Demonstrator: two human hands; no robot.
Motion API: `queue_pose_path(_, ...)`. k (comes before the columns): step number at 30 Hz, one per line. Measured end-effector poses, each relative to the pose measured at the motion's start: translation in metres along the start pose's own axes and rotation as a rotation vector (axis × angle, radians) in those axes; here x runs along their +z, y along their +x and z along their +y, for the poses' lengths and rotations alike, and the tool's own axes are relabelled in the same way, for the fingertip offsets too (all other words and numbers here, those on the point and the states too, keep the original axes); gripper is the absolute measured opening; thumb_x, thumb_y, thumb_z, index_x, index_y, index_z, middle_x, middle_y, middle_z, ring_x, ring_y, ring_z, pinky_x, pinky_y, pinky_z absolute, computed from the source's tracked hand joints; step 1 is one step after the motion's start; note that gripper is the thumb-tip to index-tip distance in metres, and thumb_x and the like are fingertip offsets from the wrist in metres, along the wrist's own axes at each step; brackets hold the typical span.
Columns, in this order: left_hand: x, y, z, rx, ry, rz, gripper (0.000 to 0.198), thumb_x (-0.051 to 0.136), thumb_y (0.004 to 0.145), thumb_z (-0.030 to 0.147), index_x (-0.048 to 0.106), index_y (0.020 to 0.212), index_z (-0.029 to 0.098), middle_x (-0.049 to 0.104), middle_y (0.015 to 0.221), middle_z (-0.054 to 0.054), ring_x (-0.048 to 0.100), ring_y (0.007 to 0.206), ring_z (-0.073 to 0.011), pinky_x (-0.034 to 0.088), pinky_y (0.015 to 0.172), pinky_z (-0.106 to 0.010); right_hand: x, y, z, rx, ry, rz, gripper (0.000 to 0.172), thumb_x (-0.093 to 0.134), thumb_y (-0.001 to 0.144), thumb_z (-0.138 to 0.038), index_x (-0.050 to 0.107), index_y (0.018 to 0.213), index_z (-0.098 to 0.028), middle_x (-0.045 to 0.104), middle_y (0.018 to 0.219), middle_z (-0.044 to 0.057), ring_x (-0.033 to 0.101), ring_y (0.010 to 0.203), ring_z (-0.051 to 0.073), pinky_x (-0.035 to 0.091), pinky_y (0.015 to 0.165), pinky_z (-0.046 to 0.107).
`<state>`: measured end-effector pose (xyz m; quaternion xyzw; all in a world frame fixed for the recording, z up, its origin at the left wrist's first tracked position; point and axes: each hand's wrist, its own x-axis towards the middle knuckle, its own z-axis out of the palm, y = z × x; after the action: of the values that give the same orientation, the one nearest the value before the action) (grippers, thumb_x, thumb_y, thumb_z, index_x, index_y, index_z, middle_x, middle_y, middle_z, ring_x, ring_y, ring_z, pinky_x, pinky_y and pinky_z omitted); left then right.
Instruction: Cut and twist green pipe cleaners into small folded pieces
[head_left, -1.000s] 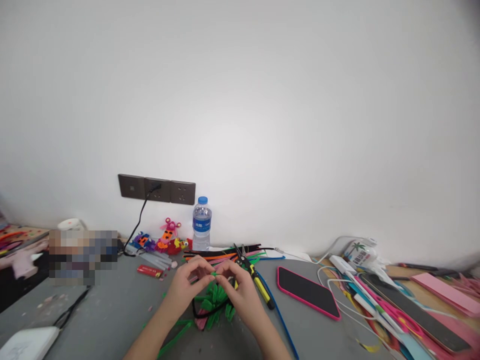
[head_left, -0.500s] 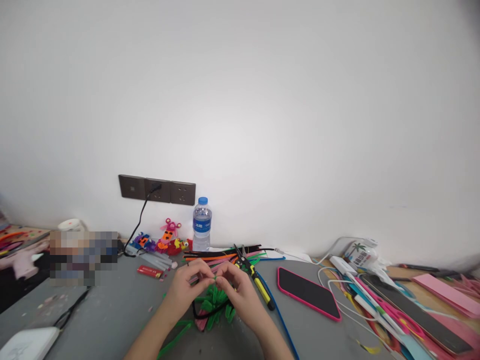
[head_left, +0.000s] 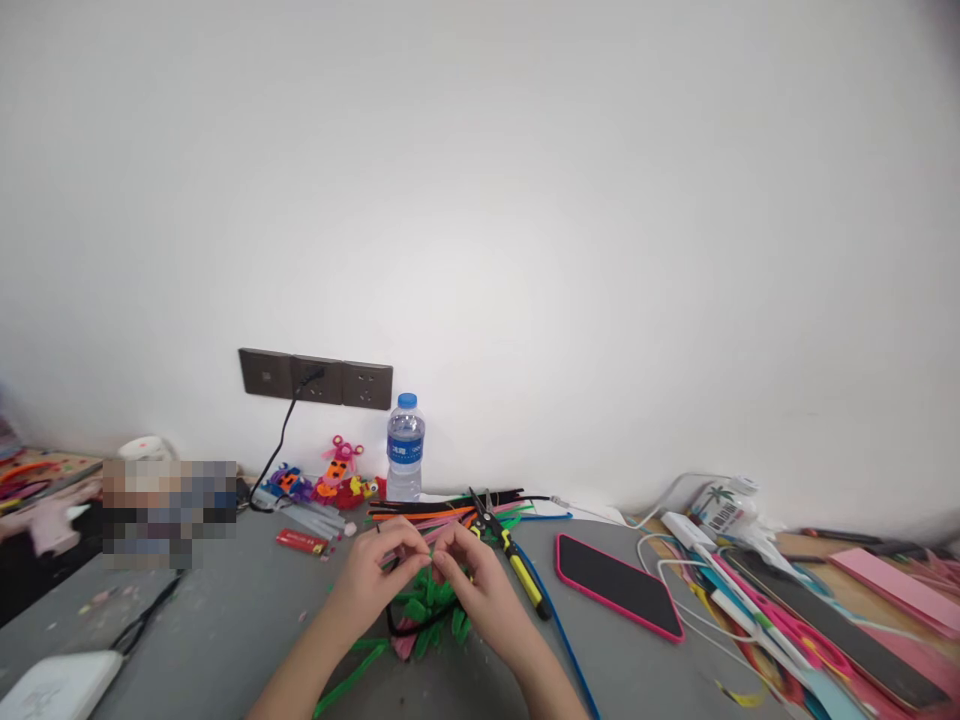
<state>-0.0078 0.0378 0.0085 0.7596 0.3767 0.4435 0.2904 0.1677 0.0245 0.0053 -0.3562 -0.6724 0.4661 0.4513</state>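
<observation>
Both hands meet over the grey table, fingertips pinched together. My left hand (head_left: 382,572) and my right hand (head_left: 474,575) close on a small green piece between their tips, mostly hidden by the fingers. Just below them lies a bunch of looped green fuzzy stems (head_left: 427,605), with a black stem curving across it and a pink bit at its left. One more green stem (head_left: 350,683) lies beside my left forearm. Coloured stems (head_left: 420,512) are piled behind the hands, and yellow-black pliers (head_left: 525,580) rest to the right of my right hand.
A water bottle (head_left: 406,450) stands by the wall near small fuzzy figures (head_left: 337,470). A pink-cased phone (head_left: 619,587) lies at the right, before cables and pink scissors (head_left: 810,640). Glue sticks (head_left: 311,520), a red packet (head_left: 301,541) and a white box (head_left: 60,685) are at the left.
The fingertips have shifted very slightly in their pinch. The whole view has moved a little; the things on the table stay in place.
</observation>
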Motion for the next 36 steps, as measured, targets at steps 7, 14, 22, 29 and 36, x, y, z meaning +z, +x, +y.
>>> queue_pose_path(7,-0.002,0.000,0.001,-0.018,-0.058,-0.040,0.016,0.059,0.086,0.022,0.063,0.071,0.018,0.061,0.074,-0.001,0.059,0.071,-0.0172,0.044,0.066,-0.024,-0.001,0.001,-0.003,0.005,0.060,-0.031,0.026,0.053,0.092,-0.040,0.054,0.079,-0.018,0.053,0.071,-0.001,0.048,0.067,0.013,0.037,0.064,0.025)
queue_pose_path(14,0.004,0.000,-0.005,0.008,-0.109,0.033,0.006,0.062,0.082,0.020,0.064,0.077,0.017,0.061,0.075,-0.001,0.058,0.067,-0.0155,0.046,0.062,-0.024,0.001,0.004,0.002,0.037,0.145,-0.006,0.028,0.053,0.091,-0.043,0.053,0.079,-0.017,0.052,0.067,-0.002,0.048,0.063,0.013,0.036,0.061,0.025)
queue_pose_path(22,0.002,0.000,-0.008,0.087,-0.053,0.060,0.005,0.067,0.077,0.012,0.067,0.075,0.017,0.064,0.075,-0.002,0.061,0.070,-0.0170,0.047,0.064,-0.024,0.002,0.001,0.002,0.051,0.171,-0.040,0.030,0.051,0.092,-0.045,0.050,0.078,-0.018,0.049,0.065,-0.003,0.045,0.060,0.012,0.035,0.059,0.024)
queue_pose_path(29,0.001,0.000,-0.007,0.118,-0.030,0.051,0.010,0.068,0.078,0.011,0.067,0.073,0.019,0.065,0.073,-0.001,0.063,0.072,-0.0167,0.047,0.066,-0.024,0.003,0.001,0.003,0.066,0.148,-0.052,0.031,0.051,0.092,-0.045,0.050,0.078,-0.018,0.048,0.063,-0.004,0.044,0.059,0.012,0.033,0.059,0.025)
queue_pose_path(36,-0.001,-0.001,-0.005,0.078,-0.020,0.029,0.011,0.068,0.080,0.015,0.066,0.070,0.019,0.065,0.072,0.000,0.063,0.073,-0.0170,0.046,0.068,-0.024,0.004,0.002,0.003,0.055,0.149,-0.062,0.031,0.049,0.093,-0.046,0.049,0.078,-0.019,0.047,0.063,-0.004,0.044,0.059,0.012,0.033,0.059,0.025)
